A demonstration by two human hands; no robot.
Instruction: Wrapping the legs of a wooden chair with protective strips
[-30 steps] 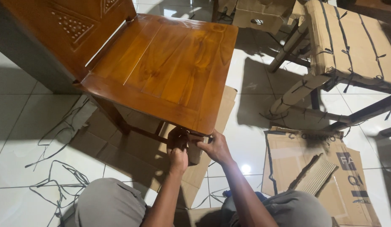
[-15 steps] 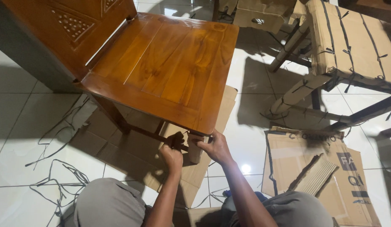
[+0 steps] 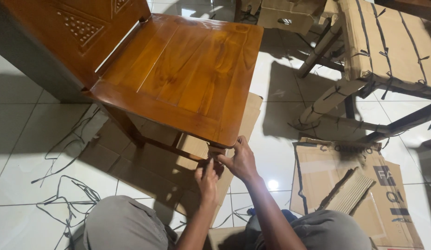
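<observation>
Straps (image 3: 62, 194): loose black loops on the tiles at far left, lying where they lay a second ago.
Chair (image 3: 178, 74): glossy brown wood, seat up; same place as before.
Sheet (image 3: 146, 162): flat cardboard under the chair, unmoved.
Left hand (image 3: 207, 178): a second ago it was up under the seat's front corner; now it sits lower, just below the wrapped leg. Fingers together around something small and dark (too shadowed to tell what).
Leg (image 3: 214, 164): front chair leg in a cardboard wrap, beneath the seat corner, between the two hands.
Right hand (image 3: 241, 159): has kept its place at the seat corner, fingers curled onto the top of the leg wrap, thumb toward the seat edge.
Cardboard (image 3: 354, 185): opened pieces on the floor at right, unchanged.
Wrapped chair (image 3: 386, 46): cardboard-bound, black-strapped, top right.
</observation>
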